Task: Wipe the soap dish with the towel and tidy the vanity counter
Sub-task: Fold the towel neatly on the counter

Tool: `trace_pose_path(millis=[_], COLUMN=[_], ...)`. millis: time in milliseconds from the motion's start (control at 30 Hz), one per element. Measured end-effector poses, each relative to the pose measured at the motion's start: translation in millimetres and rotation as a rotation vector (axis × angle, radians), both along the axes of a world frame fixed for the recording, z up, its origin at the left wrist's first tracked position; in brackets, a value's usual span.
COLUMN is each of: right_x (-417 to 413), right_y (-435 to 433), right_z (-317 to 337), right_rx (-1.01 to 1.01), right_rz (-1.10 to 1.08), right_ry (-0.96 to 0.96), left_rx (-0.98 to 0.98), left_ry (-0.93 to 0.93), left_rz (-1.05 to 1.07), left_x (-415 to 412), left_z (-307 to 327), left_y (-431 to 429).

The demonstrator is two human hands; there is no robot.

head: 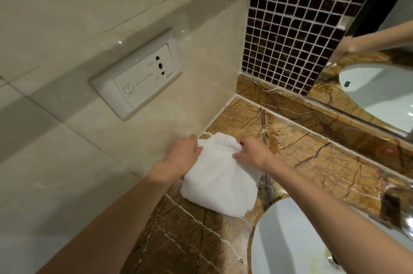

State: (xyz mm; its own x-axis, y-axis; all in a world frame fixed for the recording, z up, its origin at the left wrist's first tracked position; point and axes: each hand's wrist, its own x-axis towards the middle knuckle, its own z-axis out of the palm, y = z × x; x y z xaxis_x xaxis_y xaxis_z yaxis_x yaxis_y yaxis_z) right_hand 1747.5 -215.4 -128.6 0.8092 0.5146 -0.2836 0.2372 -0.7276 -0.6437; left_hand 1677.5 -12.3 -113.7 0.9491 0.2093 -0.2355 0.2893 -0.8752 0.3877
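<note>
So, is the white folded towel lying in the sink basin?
No, the white folded towel lies on the brown marble counter beside the white sink basin.

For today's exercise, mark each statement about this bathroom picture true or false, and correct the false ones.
1. Both hands are on the white towel. True: left hand, right hand.
2. The towel hangs from a rail. False: it lies folded on the marble counter.
3. A wall socket sits above and left of the towel. True.
4. The towel lies inside the sink. False: it lies beside it, on the counter.
5. A soap dish stands next to the towel. False: none is visible.
</note>
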Motion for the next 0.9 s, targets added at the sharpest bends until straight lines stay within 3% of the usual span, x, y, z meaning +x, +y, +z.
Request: trace_pose_path(millis=[133, 233, 300, 400, 500, 667, 767, 900], right_x=[0.3, 1.4, 1.5, -3.1, -9.5, -14.3, -28.4, -53.6], right_y=[4.2, 15.8, 21.8, 24.8, 24.1, 15.6, 15.4, 17.8], right_z=[-16.5, -18.7, -22.6, -41.7, -52.7, -51.7, -46.4, -39.9], right_rx=[-0.016, 0.143, 0.201, 0.034, -0.062, -0.143, -0.258, -0.237], right_rz=[-0.039, -0.05, -0.078, -0.107, -0.078, 0.111, 0.082, 0.027], right_ry=[-0.064, -0.118, -0.17, -0.353, -0.458, -0.42, -0.455, -0.313], left_rx=[-0.048, -0.085, 0.016, 0.25, 0.268, 0.339, 0.362, 0.406], left_ry=[0.059, 0.029, -0.032, -0.176, -0.277, -0.212, -0.206, -0.18], left_rz=[0.056, 0.078, 0.085, 0.051, -0.112, -0.276, -0.397, -0.474], left_x=[-16.4, -20.8, -24.7, -40.9, -56.1, -62.2, -62.5, -64.1], left_z=[-20.4, -33.2, -37.8, -42.0, -49.9, -61.3, -61.8, -54.8], left_y=[-15.9, -24.5, -30.8, -43.8, -57.3, -58.5, -36.6, -14.8])
